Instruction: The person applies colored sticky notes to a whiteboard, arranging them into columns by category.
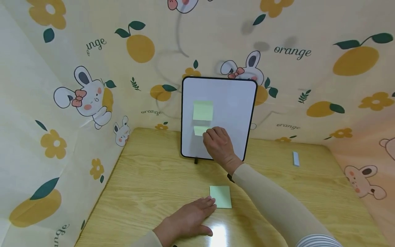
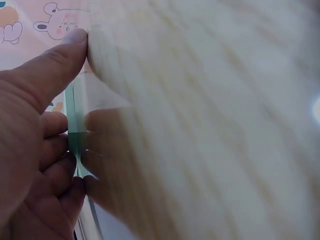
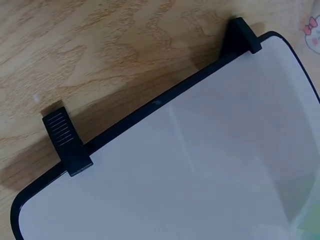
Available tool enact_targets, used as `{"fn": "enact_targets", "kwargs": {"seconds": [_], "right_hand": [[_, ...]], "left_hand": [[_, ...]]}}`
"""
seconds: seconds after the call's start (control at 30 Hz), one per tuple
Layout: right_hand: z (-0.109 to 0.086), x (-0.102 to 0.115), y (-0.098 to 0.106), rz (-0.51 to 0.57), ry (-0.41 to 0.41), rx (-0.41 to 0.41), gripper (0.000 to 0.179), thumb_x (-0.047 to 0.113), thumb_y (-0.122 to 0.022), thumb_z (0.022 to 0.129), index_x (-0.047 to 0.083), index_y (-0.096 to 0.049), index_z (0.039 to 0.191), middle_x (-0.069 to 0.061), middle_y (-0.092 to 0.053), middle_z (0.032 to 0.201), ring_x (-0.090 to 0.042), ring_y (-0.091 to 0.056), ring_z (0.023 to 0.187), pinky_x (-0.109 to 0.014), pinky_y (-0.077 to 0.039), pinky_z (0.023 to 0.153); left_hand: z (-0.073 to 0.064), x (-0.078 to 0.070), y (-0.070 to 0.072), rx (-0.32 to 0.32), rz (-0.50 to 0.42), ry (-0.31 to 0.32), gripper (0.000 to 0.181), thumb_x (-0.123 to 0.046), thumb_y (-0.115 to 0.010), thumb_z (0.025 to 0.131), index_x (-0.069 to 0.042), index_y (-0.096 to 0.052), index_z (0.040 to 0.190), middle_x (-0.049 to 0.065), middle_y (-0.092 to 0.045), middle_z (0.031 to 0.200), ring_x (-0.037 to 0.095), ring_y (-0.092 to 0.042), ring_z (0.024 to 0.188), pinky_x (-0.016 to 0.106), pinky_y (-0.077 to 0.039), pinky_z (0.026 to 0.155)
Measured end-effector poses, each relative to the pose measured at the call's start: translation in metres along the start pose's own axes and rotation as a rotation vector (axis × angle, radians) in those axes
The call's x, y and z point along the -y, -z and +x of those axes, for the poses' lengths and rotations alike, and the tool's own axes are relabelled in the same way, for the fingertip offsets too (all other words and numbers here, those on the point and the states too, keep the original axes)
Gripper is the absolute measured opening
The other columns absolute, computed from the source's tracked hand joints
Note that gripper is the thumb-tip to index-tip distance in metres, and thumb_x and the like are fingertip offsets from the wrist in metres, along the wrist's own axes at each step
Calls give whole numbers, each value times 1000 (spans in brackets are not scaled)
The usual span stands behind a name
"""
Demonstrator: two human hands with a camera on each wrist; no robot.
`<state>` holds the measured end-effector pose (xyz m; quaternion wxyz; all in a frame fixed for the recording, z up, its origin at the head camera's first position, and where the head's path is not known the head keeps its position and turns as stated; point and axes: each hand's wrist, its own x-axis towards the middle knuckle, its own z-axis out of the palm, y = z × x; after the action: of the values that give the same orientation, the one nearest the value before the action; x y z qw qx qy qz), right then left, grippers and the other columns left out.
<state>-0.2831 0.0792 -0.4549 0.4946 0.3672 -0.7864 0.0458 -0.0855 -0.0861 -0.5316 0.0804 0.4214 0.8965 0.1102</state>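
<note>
On the light wood-grain surface (image 1: 148, 171), I rest my left hand (image 1: 189, 218), fingers straight, against a square pale-green paper pad (image 1: 222, 197); my right hand (image 1: 220, 144) pinches a pale-green paper note (image 1: 199, 131), fingers curled, at the black-framed whiteboard (image 1: 231, 106).

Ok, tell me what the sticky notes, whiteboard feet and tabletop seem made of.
Sticky notes: likely matte paper, thin and without shine. Whiteboard feet: probably satin black plastic, one showing ridges. Tabletop: glossy, with grain and glare; wood or printed covering, unclear.
</note>
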Motion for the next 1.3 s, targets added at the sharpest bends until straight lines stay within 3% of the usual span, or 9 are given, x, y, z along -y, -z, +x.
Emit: {"fn": "enact_targets", "kwargs": {"seconds": [0.87,1.1,1.3], "right_hand": [[2,3,-12,-30,-10,94,25,2,-68,97,6,-52,77,-10,-61,84,-32,-64,88,-42,-59,80],[-4,6,-10,-69,-45,191,15,15,-69,97,6,-60,90,-8,-67,95,-29,-66,95,-41,-59,87],[-13,10,-10,-75,-61,326,39,37,-73,97,3,-69,118,-10,-73,117,-29,-68,113,-43,-57,99]], "left_hand": [[-2,3,-2,13,-49,2,81,-61,-63,98,-9,-49,158,7,-40,169,20,-33,159,33,-32,129],[-2,3,-4,3,-50,-17,81,-61,-62,99,-8,-49,158,8,-41,168,20,-34,159,33,-33,129],[-1,4,-4,16,-55,-12,80,-61,-61,100,-8,-48,159,7,-40,169,19,-32,159,33,-31,130]]}}
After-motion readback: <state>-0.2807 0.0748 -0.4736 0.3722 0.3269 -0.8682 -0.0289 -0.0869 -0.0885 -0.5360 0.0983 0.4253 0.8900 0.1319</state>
